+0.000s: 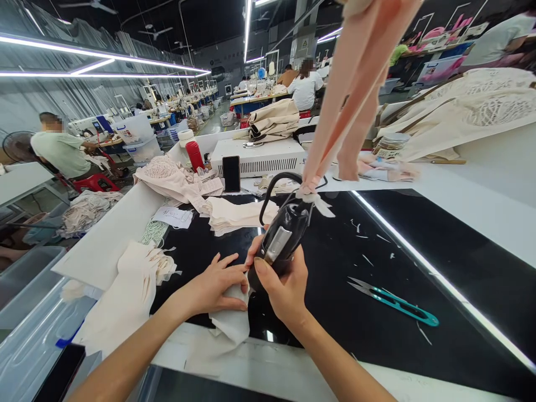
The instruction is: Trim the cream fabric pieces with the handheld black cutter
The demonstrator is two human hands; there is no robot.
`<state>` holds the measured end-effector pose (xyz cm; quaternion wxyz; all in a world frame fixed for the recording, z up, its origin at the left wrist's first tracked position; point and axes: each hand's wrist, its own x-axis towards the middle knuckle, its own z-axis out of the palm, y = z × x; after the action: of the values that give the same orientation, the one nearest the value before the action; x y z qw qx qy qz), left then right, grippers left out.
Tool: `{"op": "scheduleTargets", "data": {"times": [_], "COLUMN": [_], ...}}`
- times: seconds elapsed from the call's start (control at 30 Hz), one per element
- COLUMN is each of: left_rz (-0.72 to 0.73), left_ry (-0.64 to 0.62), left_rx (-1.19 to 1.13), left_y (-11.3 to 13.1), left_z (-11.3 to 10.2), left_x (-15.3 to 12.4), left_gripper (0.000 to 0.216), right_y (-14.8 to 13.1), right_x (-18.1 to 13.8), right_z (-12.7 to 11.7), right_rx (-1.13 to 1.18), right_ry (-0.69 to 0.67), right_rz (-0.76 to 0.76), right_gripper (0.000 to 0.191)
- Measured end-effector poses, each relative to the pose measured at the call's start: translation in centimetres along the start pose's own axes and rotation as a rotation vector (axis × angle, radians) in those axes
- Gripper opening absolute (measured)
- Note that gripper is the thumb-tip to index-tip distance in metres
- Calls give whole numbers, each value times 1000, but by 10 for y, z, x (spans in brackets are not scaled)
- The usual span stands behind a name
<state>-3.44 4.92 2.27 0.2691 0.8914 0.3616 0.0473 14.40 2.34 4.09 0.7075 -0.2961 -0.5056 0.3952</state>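
Observation:
My right hand [288, 290] is wrapped round a black corded electric cutter [280, 240] with a silver plate on its side. Its lower end is hidden by my hands, beside a small pale piece of fabric [232, 318]. My left hand [215, 285] lies over that fabric with its fingers spread, the fingertips close to the cutter. The fabric hangs over the front edge of the glossy black board [330, 312]. Pink fabric strips [335, 111] hang from above and are tied near the cutter's top, where a black cord loops.
Turquoise thread snips [397, 304] and scraps lie to the right. Cream fabric stacks [125, 296] sit at left, with another stack [238, 213] behind my hands. A phone [231, 173] leans on a white vented box [259, 156]; a red bottle [194, 156] stands nearby. People work behind.

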Motion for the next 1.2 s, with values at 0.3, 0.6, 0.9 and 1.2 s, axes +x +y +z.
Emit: {"op": "scheduleTargets", "data": {"times": [0.3,0.6,0.9,1.2], "left_rz": [-8,18,-5,20], "left_ry": [-5,5,2,203], "left_rx": [8,8,35,179], "left_y": [3,2,2,13], "left_z": [-1,-1,-1,7], "left_x": [0,-1,-1,-23], "left_gripper": [38,45,43,32], "right_y": [3,-1,4,-7], "right_x": [-11,-6,-9,-7], "right_z": [-2,0,0,-3], "right_rx": [-38,16,-40,-53], "right_ry": [-10,-1,-18,-10], "right_rz": [17,-4,23,-6], "right_gripper": [23,31,23,27]}}
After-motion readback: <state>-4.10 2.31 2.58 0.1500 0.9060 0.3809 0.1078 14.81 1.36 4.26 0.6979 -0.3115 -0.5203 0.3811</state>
